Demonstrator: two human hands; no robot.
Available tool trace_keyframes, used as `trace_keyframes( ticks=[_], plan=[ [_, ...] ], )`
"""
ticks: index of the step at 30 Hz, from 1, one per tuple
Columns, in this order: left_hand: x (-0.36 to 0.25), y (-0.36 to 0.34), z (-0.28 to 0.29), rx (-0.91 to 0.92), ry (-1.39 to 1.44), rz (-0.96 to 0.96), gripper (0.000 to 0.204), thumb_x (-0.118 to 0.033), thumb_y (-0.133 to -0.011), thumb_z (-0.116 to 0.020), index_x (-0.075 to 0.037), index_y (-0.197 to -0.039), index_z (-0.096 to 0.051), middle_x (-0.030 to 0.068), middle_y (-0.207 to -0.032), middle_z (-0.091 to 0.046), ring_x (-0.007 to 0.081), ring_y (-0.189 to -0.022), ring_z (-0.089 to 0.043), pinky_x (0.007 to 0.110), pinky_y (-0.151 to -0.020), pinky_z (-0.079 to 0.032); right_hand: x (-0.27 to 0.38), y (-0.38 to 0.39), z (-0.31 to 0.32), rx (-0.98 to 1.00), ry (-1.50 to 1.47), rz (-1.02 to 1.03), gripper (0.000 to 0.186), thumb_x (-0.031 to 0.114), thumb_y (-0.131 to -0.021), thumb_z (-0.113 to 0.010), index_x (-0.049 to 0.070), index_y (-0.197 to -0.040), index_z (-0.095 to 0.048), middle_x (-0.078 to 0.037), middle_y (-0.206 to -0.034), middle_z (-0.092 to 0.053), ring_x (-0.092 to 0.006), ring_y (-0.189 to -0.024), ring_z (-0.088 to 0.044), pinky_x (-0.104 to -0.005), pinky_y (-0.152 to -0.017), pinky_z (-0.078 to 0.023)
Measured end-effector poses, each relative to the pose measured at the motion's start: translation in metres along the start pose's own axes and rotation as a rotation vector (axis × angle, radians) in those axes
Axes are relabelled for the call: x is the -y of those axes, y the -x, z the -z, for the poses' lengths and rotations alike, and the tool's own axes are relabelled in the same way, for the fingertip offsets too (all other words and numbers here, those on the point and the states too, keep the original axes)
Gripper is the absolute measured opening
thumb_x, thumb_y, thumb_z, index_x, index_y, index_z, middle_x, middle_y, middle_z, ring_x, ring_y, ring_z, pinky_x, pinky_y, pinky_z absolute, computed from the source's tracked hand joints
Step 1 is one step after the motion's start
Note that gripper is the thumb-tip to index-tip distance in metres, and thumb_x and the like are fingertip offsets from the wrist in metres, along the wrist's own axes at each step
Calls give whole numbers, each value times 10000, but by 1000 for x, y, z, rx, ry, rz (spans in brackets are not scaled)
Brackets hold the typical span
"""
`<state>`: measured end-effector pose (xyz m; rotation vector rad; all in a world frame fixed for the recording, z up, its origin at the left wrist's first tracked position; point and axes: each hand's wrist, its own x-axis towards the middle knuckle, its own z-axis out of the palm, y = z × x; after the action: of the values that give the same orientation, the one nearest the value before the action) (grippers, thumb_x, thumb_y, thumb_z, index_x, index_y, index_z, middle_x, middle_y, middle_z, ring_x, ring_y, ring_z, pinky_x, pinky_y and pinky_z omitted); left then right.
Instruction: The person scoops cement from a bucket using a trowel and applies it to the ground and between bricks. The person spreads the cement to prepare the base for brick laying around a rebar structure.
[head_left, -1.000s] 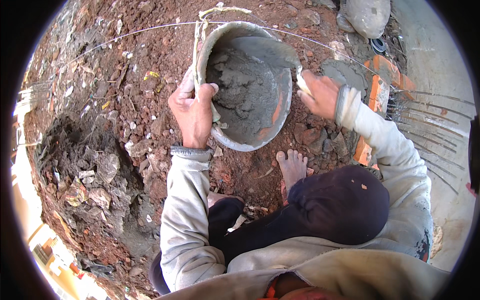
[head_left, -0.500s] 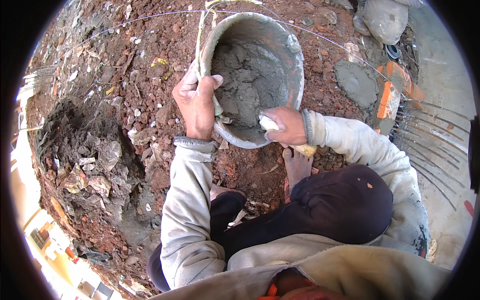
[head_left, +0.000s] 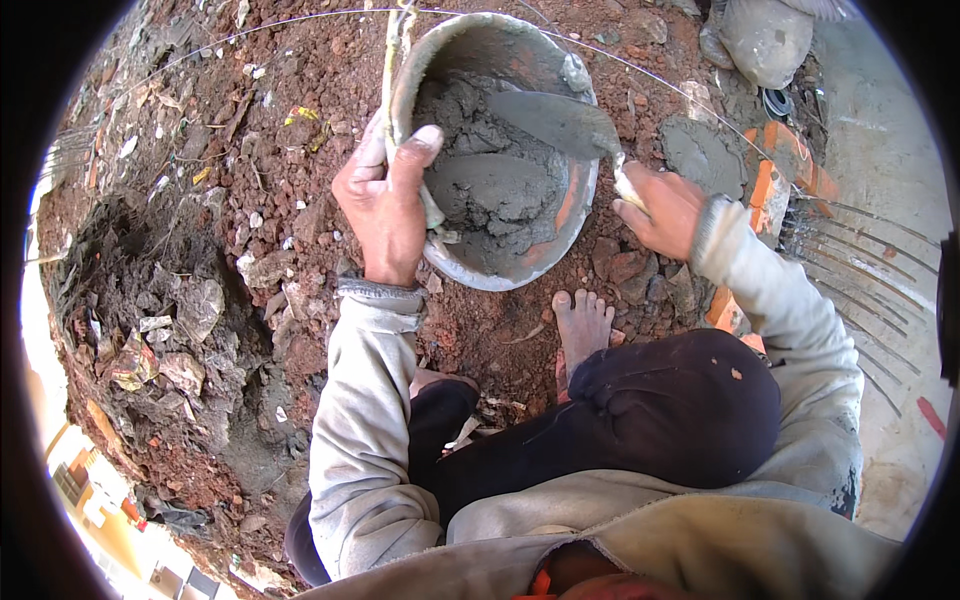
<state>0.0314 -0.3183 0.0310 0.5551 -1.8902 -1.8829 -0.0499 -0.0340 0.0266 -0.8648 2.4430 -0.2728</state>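
Grey trowel [head_left: 560, 122] — in right grip [head_left: 662, 211]

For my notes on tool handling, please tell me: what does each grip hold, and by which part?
Left grip: the bucket, by its left rim. Right grip: the trowel, by its handle.

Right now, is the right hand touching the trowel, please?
Touching. The head view shows it plainly: the right hand holds the trowel, with fingers curled around its pale handle.

Left head-worn fisheye, facing down, near, above hands [head_left: 392, 215].
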Motion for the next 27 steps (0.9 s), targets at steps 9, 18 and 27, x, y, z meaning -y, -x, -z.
trace_keyframes(
  ticks=[9,18,27],
  plan=[
    [7,18,-9,4,-22,-53,435,-105,-816,-641,86,-1205,-606,131,-1250,-612,194,-1161,-545,320,-1017,-381,46,6,-68,231,-760,239,315,250,-761,-604,-40,-858,-529,-177,-665,-603,-338,-611,-622,-434,-656,-495],
    [-1,23,1,-90,18,-54,327,-138,-841,-638,59,-1102,-659,37,-971,-653,100,-873,-564,238,-811,-433,58,-20,-65,268,-701,443,285,251,-759,-616,-16,-784,-522,-146,-659,-586,-290,-615,-612,-397,-641,-485],
    [25,-14,75,-168,316,251,466,-218,-859,-565,77,-1220,-570,137,-1120,-633,232,-991,-604,354,-881,-463,21,23,11,493,-893,311,240,156,-784,-641,-37,-913,-586,-66,-647,-612,-151,-496,-628,-304,-496,-504]
  ],
)
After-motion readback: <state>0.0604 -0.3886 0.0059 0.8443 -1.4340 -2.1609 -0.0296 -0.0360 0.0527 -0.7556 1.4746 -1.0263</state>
